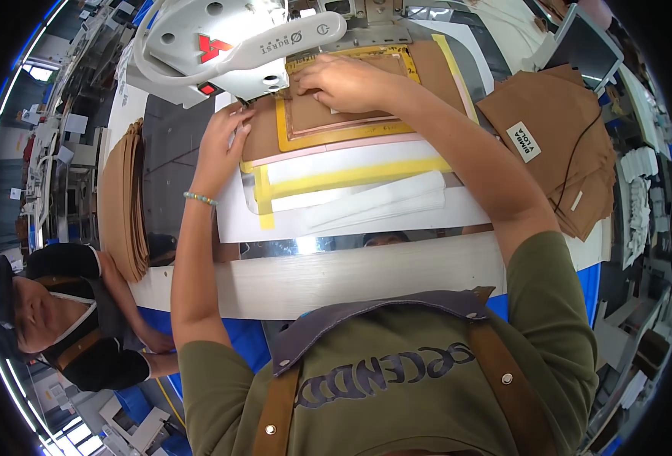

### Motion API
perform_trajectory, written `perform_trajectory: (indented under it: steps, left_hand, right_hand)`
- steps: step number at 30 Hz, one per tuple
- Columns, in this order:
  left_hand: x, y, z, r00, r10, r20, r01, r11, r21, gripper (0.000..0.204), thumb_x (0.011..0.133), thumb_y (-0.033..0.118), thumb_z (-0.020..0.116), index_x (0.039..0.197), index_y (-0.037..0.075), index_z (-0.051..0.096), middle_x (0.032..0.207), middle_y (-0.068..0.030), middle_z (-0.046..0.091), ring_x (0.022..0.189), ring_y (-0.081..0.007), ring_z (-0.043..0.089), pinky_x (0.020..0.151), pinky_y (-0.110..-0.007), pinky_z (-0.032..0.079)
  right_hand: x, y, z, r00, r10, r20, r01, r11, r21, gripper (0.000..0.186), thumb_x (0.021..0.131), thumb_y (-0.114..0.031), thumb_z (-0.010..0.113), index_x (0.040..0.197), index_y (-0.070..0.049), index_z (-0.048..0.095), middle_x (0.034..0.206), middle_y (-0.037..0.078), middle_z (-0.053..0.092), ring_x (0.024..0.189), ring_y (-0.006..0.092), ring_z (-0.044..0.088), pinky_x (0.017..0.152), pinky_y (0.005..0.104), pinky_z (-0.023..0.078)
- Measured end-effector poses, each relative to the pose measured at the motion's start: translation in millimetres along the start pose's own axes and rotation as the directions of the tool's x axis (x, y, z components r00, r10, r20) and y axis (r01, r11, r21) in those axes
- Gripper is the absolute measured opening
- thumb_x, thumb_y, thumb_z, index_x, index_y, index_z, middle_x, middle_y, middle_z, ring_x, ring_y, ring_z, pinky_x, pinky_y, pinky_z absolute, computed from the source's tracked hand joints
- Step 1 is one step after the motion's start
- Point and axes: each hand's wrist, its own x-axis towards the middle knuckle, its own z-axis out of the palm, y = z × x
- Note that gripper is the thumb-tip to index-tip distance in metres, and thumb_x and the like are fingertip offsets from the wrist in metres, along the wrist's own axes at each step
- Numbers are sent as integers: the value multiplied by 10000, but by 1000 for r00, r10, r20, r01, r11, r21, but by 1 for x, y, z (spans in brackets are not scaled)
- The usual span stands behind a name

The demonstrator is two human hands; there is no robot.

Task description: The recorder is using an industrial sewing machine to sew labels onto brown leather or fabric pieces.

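A brown fabric panel [442, 80] lies under the head of a white sewing machine [199, 38]. On the panel sits a yellow rectangular frame [351, 137] with a pinkish inner border. My right hand [343, 85] rests inside this frame, fingers spread over the brown fabric. At the panel's left edge, below the machine head, is my left hand [222, 144], its fingertips touching the fabric and its thumb apart from the fingers. Yellow tape [359, 176] runs along a white sheet [267, 228] in front of the panel. The needle area is partly hidden by the machine head.
To the right is a pile of brown fabric pieces [556, 152], one bearing a white label [523, 142], beside a screen [585, 49]. Folded brown pieces [123, 197] stand at the left. A co-worker [70, 311] is at the lower left. White strips [381, 204] lie before me.
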Motion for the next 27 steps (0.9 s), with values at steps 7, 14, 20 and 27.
perform_trajectory:
  steps: [7,14,20,27]
  left_hand:
    - [-37,18,-16,999,-41,25,42,999,-34,245,1017,109,663,1243,45,737,1439,-112,674,1358,-328,587,1150,-427,460]
    - [-41,54,-24,996,-57,65,59,998,-25,248,1022,102,658,1250,55,743,1432,-87,686,1391,-321,572,1165,-434,452]
    - [-25,86,-18,990,54,129,-47,997,-56,266,1020,97,662,1266,36,740,1404,-96,703,1390,-325,581,1182,-435,437]
    - [-10,104,-6,961,132,242,-122,991,-58,412,1006,85,665,1418,72,662,1544,-93,603,1458,-339,517,1211,-443,406]
  right_hand:
    - [-10,-5,5,993,-117,-5,117,992,55,326,938,-37,598,1231,-38,740,1453,91,667,1283,331,599,1151,446,477]
    - [-20,-21,3,989,-147,3,146,984,100,283,973,-59,608,1212,-30,757,1414,98,688,1286,324,603,1114,428,503]
    - [-65,-25,-33,1000,-18,-1,19,999,42,284,1023,-107,600,1267,-42,730,1367,78,704,1275,282,610,1089,414,514]
    - [-155,-3,-36,962,264,73,-228,919,-322,381,1008,-84,616,1384,-28,649,1495,100,624,1353,310,559,1112,412,501]
